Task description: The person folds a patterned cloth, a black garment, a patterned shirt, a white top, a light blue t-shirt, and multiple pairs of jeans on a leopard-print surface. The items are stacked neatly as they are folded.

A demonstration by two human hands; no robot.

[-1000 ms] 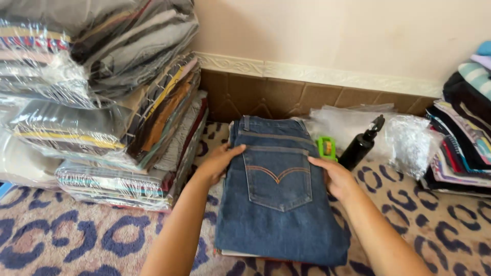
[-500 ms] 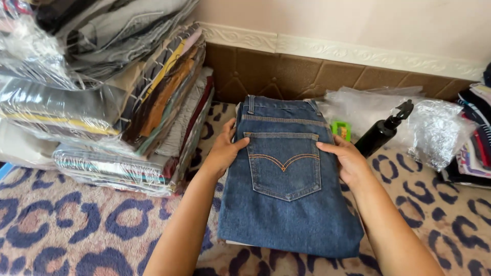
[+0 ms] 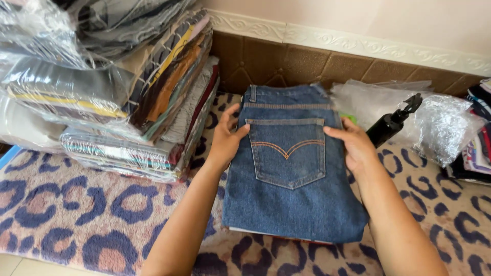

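we found a folded pair of blue jeans [image 3: 291, 168] lying flat on a rug with a leopard-spot pattern [image 3: 76, 214], its waistband toward the brown tiled wall base [image 3: 286, 61] and its back pocket with orange stitching facing up. the left hand [image 3: 225, 140] lay at the left edge of the jeans, near the pocket's upper corner, with the thumb on top of the denim and the fingers spread along the side; we could not tell whether the fingers curled under the fabric. the right hand [image 3: 353, 145] sat at the right edge at about the same height, its fingers resting flat on the cloth beside the pocket, its grip loose and not pinching anything that we could see. just beside the right hand stood a black spray bottle [image 3: 391, 122], tilted, its nozzle pointing up and to the right. behind it lay crumpled clear plastic bags [image 3: 434, 122]. to the left of the jeans rose a tall stack of garments packed in clear plastic [image 3: 117, 102], close to the left hand. at the far right edge we saw another pile of folded clothes [image 3: 478, 153], only partly in view.
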